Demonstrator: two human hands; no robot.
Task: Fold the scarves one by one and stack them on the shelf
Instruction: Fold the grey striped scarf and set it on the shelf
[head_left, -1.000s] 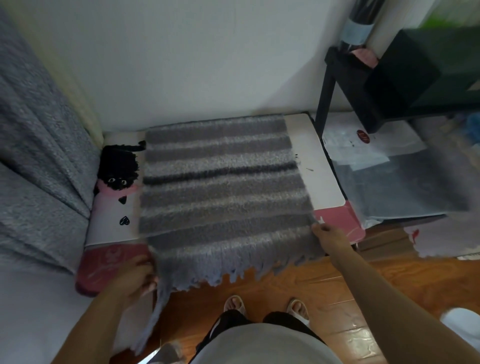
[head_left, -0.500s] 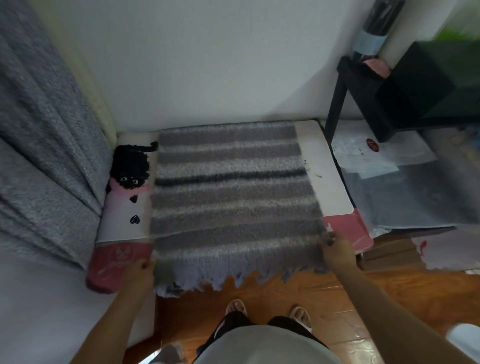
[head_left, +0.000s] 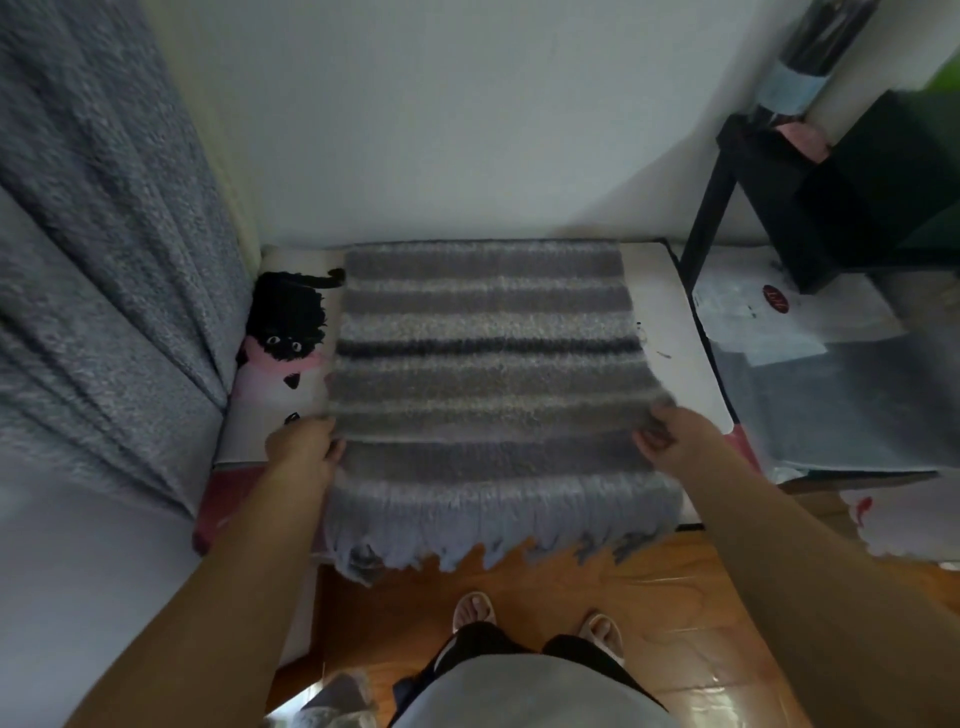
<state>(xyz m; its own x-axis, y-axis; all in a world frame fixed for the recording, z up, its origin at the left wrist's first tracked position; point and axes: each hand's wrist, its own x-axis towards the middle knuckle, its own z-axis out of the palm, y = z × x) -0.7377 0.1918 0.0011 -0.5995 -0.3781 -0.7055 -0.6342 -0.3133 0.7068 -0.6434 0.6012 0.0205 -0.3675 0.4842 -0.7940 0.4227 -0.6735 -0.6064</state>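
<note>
Head view showed the left hand (head_left: 304, 447) and right hand (head_left: 670, 439) pinching the striped scarf's (head_left: 488, 364) side edges; likely readying a fold.

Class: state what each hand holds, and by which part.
Both hold the striped scarf: the left hand pinches its left side edge, the right hand its right side edge.

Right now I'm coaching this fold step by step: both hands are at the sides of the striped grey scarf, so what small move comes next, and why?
Probably carry the gripped fold forward toward the wall. The left hand and right hand each pinch a side edge of the fuzzy grey striped scarf, which lies flat on the white and pink cat-print surface with its fringe hanging off the near edge.
</note>
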